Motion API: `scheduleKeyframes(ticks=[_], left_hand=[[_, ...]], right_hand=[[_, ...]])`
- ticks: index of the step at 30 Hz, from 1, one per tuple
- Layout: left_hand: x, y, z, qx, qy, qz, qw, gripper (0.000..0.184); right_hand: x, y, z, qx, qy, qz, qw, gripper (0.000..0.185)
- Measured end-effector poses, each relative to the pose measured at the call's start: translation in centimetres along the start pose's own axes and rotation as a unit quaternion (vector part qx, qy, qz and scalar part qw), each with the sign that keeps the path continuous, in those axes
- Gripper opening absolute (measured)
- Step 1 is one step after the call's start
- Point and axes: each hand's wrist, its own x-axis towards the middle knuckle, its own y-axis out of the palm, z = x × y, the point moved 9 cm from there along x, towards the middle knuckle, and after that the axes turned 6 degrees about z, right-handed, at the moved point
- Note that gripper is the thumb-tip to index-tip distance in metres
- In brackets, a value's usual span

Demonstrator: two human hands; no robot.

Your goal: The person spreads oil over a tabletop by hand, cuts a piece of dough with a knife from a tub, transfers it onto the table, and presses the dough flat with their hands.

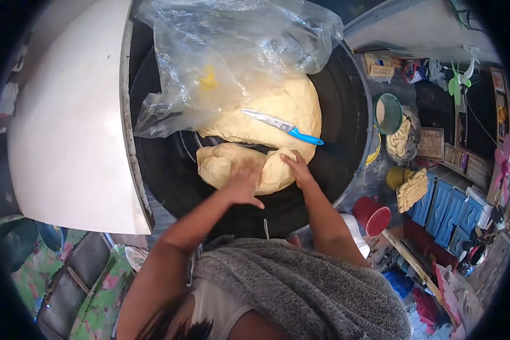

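A large mass of pale dough [292, 96] lies in a wide black basin [345, 113], partly under a clear plastic sheet [238, 39]. On top of it rests a knife [306, 136] with a blue handle. Nearer to me is a smaller piece of dough [218, 161]. My left hand [246, 184] lies over its middle, fingers spread and slightly blurred, thumb pointing out to the right. At the piece's right end, my right hand [297, 168] presses on the dough with its fingers apart.
A white board [68, 124] stands at the basin's left. On the right are a green bucket [388, 113], a bag of dough pieces [399, 137], a red bucket [372, 216], blue drawers [445, 204] and a green-bladed fan [458, 83].
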Motion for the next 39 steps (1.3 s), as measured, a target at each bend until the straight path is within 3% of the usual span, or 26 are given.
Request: scheduleKeyframes(ticks=[1, 2, 3, 5, 6, 8, 10, 11, 13, 15, 17, 19, 21, 23, 25, 26, 28, 30, 31, 33, 34, 35, 36, 37, 38, 39], left_hand=[[0.5, 1.8, -1.6, -0.025, 0.016, 0.015, 0.999, 0.134], [0.5, 1.3, -2.2, -0.024, -0.012, -0.08, 0.996, 0.127], [1.4, 1.5, -2.3, -0.025, -0.009, -0.08, 0.996, 0.127], [2.2, 0.4, -0.2, -0.172, -0.083, -0.169, 0.967, 0.112], [2.4, -0.1, 0.4, -0.147, -0.08, -0.241, 0.956, 0.089], [3.2, -0.8, 0.8, -0.206, -0.04, -0.172, 0.962, 0.078], [3.3, -2.0, 0.4, -0.333, 0.002, -0.133, 0.933, 0.06], [3.3, -2.6, 0.2, -0.394, 0.019, -0.113, 0.912, 0.051], [3.4, -3.7, 1.4, -0.473, -0.043, -0.119, 0.872, 0.047], [3.8, -6.0, 0.9, -0.512, 0.038, -0.158, 0.843, 0.042], [3.0, -8.8, -0.1, -0.569, 0.032, -0.159, 0.806, 0.04], [3.0, -9.9, -1.7, -0.523, 0.049, -0.186, 0.83, 0.039], [1.9, -10.9, -8.3, -0.297, 0.114, -0.165, 0.934, 0.04], [1.5, -6.9, -13.7, -0.123, 0.162, -0.045, 0.978, 0.039], [0.0, -2.4, -18.1, 0.078, 0.217, 0.223, 0.947, 0.038], [-0.1, -2.4, -17.3, 0.081, 0.213, 0.227, 0.947, 0.038], [1.0, -3.4, -14.6, 0.013, 0.225, 0.178, 0.958, 0.036], [4.3, -8.8, -7.5, -0.152, 0.199, -0.087, 0.964, 0.027], [5.3, -10.4, -0.6, -0.308, 0.132, -0.229, 0.914, 0.024], [7.0, -8.6, 6.4, -0.061, -0.016, -0.129, 0.99, 0.015], [7.0, -7.7, 8.1, -0.061, -0.018, -0.131, 0.989, 0.015], [7.2, -5.9, 10.2, -0.169, -0.057, -0.077, 0.981, 0.018], [7.5, -4.1, 12.0, -0.274, -0.093, -0.021, 0.957, 0.021], [8.0, -4.7, 12.3, -0.275, -0.092, -0.02, 0.957, 0.021], [8.0, -3.8, 13.0, -0.481, -0.146, 0.002, 0.865, 0.022], [7.5, -2.5, 13.0, -0.66, -0.196, 0.026, 0.724, 0.024]], right_hand=[[-0.5, 0.8, 0.4, 0.0, 0.002, -0.002, 1.0, 0.05], [-0.9, 1.6, 2.2, -0.097, -0.068, -0.012, 0.993, 0.044], [-1.3, 2.5, 3.8, -0.193, -0.138, -0.021, 0.971, 0.037], [-3.9, 5.2, 7.6, -0.276, -0.352, -0.069, 0.892, 0.035], [-4.8, 6.4, 8.3, -0.283, -0.371, -0.065, 0.882, 0.036], [-7.1, 7.9, 10.7, -0.29, -0.385, -0.063, 0.874, 0.038], [-6.7, 10.2, 10.6, -0.326, -0.36, 0.073, 0.871, 0.048], [-6.8, 10.3, 11.4, -0.324, -0.359, 0.071, 0.872, 0.048], [-7.0, 7.8, 13.1, -0.246, -0.347, -0.034, 0.904, 0.051], [-8.6, 5.2, 14.0, 0.036, -0.334, -0.06, 0.94, 0.056], [-7.4, 0.4, 8.5, -0.063, -0.327, -0.183, 0.925, 0.044], [-6.0, -0.9, -1.9, 0.113, 0.017, -0.153, 0.982, 0.034], [-5.8, 4.3, -9.1, 0.256, 0.227, -0.017, 0.939, 0.027], [-3.6, 8.7, -11.2, 0.359, 0.24, 0.069, 0.899, 0.028], [-1.4, 9.4, -12.2, 0.382, 0.213, 0.062, 0.897, 0.029], [-0.8, 8.9, -12.6, 0.382, 0.203, 0.053, 0.9, 0.031], [-0.2, 8.0, -13.0, 0.37, 0.196, 0.033, 0.907, 0.033], [0.2, 7.4, -13.1, 0.354, 0.194, 0.02, 0.915, 0.036], [0.5, 7.3, -12.9, 0.346, 0.189, 0.018, 0.919, 0.038], [1.2, 7.4, -12.0, 0.318, 0.171, 0.028, 0.932, 0.043], [1.5, 7.5, -11.3, 0.303, 0.157, 0.038, 0.939, 0.047], [1.7, 7.8, -9.9, 0.273, 0.13, 0.058, 0.952, 0.054], [1.6, 8.1, -9.0, 0.317, 0.141, 0.07, 0.935, 0.036], [1.3, 8.8, -7.4, 0.317, 0.141, 0.069, 0.935, 0.036], [1.0, 10.2, -4.1, 0.326, 0.048, 0.115, 0.937, 0.032], [0.3, 11.4, -1.0, 0.334, -0.043, 0.158, 0.928, 0.029]])
